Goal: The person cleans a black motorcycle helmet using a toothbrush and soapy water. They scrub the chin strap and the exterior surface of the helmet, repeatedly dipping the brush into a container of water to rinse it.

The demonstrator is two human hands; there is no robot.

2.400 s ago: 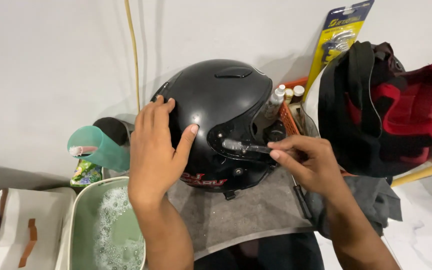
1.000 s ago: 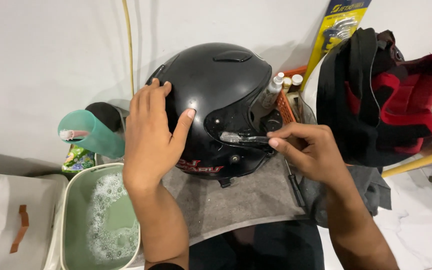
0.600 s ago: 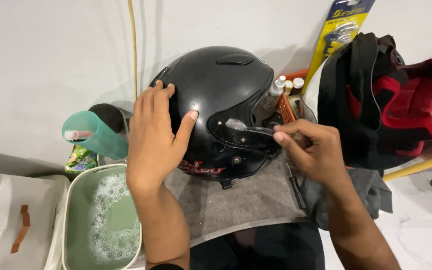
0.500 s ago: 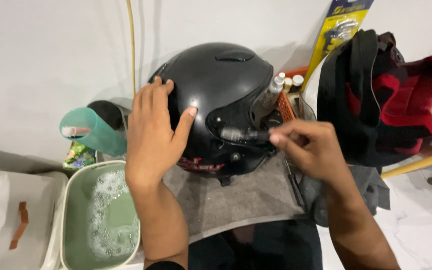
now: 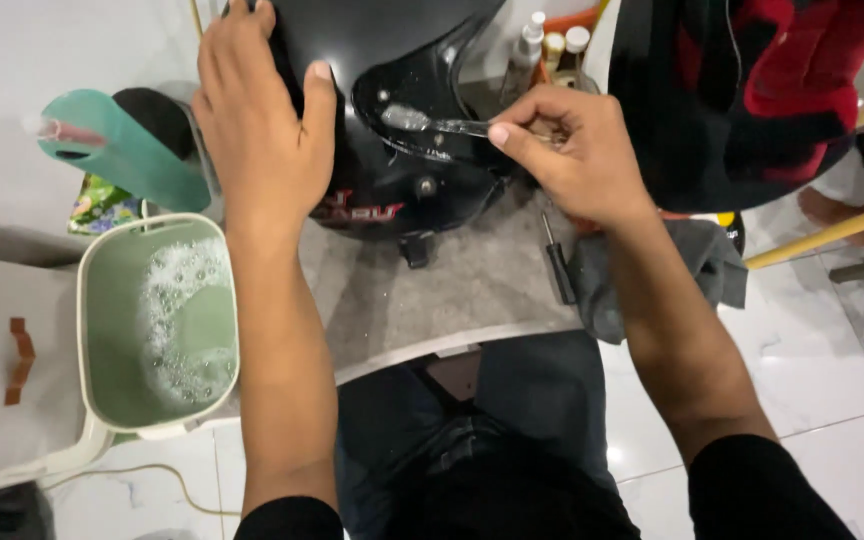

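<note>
The left hand (image 5: 262, 130) lies flat on the black helmet (image 5: 392, 110) on the table (image 5: 432, 300). The right hand (image 5: 572, 150) pinches a small brush (image 5: 422, 122) against it. The wet helmet could slip, or soap could drip from the green tub (image 5: 102, 330).

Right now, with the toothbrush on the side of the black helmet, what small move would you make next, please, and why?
Probably a short scrubbing stroke along the recess around the side fitting. The right hand holds the toothbrush with its bristles already on the wet helmet there, and the left hand lies flat on the shell, steadying it. The basin of suds sits close by for a dip afterwards.
</note>
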